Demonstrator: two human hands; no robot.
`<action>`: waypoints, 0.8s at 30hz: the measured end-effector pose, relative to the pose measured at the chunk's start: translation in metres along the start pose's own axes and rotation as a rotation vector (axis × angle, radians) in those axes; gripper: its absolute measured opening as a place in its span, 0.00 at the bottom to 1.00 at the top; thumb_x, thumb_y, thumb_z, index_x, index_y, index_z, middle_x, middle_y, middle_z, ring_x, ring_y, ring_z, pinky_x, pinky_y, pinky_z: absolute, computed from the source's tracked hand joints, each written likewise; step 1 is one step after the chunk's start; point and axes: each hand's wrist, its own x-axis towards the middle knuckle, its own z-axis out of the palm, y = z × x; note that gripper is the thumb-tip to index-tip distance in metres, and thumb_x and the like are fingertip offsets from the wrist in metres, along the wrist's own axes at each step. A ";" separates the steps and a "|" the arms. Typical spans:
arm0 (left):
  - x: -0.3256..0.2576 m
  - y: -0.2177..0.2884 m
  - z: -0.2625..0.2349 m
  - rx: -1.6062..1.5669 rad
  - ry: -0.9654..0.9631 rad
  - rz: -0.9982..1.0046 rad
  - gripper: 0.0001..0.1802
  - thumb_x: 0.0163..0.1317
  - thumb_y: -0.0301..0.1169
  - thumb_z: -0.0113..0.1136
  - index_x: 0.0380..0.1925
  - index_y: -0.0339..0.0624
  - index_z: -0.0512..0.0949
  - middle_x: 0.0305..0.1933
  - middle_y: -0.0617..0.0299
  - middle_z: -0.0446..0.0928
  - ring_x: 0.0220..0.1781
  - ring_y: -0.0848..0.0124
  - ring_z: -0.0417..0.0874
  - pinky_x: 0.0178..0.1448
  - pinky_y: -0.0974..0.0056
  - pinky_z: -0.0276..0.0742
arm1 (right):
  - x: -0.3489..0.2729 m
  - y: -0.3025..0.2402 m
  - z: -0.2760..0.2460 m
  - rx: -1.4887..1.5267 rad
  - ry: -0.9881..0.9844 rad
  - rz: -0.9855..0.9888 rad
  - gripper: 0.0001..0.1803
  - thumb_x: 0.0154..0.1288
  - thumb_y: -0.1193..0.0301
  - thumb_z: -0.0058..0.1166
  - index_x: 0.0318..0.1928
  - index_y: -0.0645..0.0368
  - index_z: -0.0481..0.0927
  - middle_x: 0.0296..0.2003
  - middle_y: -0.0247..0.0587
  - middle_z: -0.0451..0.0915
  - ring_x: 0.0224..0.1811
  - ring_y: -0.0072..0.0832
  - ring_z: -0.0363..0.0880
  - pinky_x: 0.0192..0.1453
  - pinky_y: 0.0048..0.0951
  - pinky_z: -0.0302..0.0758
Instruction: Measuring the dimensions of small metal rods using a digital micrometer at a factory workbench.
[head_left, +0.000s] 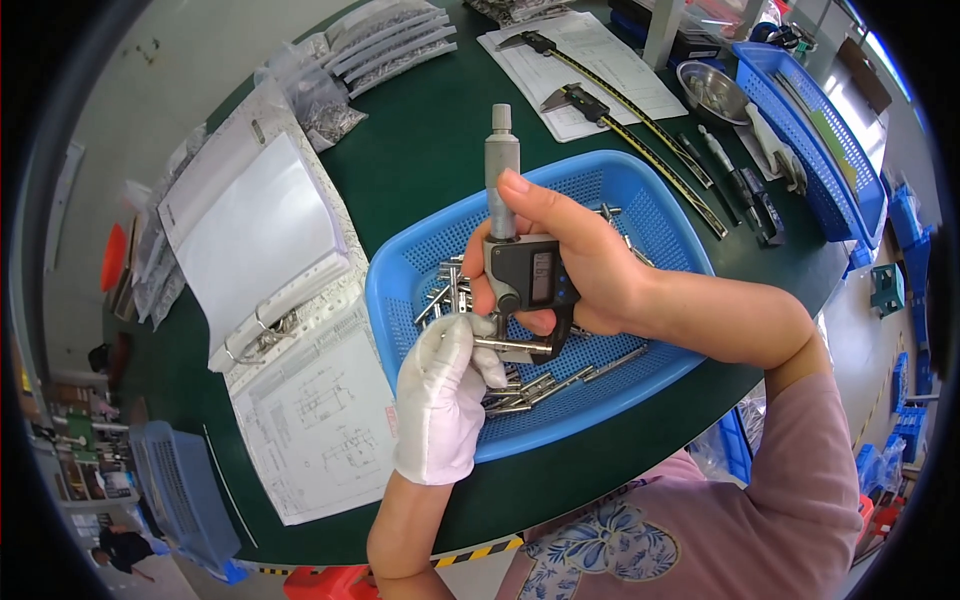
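While left hand pinches metal pin, right hand grips digital micrometer — apparently mid-measurement, status unclear for basketed pins.

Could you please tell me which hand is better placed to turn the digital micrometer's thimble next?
Probably the right hand: its thumb lies against the thimble, while the gloved left hand holds a metal pin at the digital micrometer's lower end.

Dark digits are showing on the screen of the micrometer. Fine print and line drawings are filling the sheet, too small for reading, with a red mark sitting near its right edge. Faint print is covering the paper; yellow scale marks are running along the calipers.
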 end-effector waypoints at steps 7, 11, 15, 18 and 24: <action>0.000 0.001 0.000 0.001 -0.004 0.012 0.12 0.62 0.35 0.45 0.33 0.36 0.70 0.22 0.64 0.68 0.25 0.76 0.68 0.34 0.72 0.65 | -0.001 0.000 0.000 0.099 -0.016 0.013 0.34 0.62 0.45 0.21 0.34 0.64 0.72 0.23 0.45 0.75 0.13 0.23 0.64 0.17 0.19 0.62; 0.000 0.001 0.000 0.002 0.009 0.000 0.12 0.62 0.35 0.45 0.33 0.35 0.70 0.23 0.64 0.68 0.25 0.75 0.68 0.34 0.72 0.65 | -0.001 -0.001 -0.001 0.162 -0.043 0.047 0.35 0.61 0.44 0.22 0.33 0.64 0.72 0.23 0.45 0.75 0.13 0.23 0.64 0.16 0.20 0.62; 0.001 0.000 0.001 -0.006 -0.005 -0.004 0.12 0.62 0.34 0.44 0.34 0.35 0.70 0.23 0.63 0.68 0.25 0.75 0.68 0.34 0.72 0.65 | -0.002 -0.004 0.001 0.112 -0.020 0.031 0.34 0.60 0.43 0.25 0.32 0.63 0.72 0.23 0.45 0.75 0.12 0.24 0.64 0.16 0.20 0.62; 0.000 0.000 0.002 0.003 -0.003 0.004 0.12 0.62 0.34 0.44 0.34 0.35 0.69 0.23 0.63 0.68 0.26 0.75 0.68 0.34 0.71 0.65 | -0.002 -0.004 0.002 0.042 0.027 0.042 0.33 0.60 0.44 0.28 0.30 0.63 0.72 0.22 0.45 0.75 0.12 0.23 0.64 0.15 0.20 0.62; -0.001 0.003 0.000 0.013 -0.033 -0.020 0.12 0.62 0.35 0.44 0.35 0.35 0.70 0.23 0.64 0.68 0.26 0.76 0.68 0.35 0.71 0.64 | 0.000 -0.001 0.002 0.058 0.029 0.066 0.33 0.59 0.43 0.30 0.29 0.63 0.73 0.21 0.45 0.75 0.11 0.23 0.64 0.14 0.19 0.61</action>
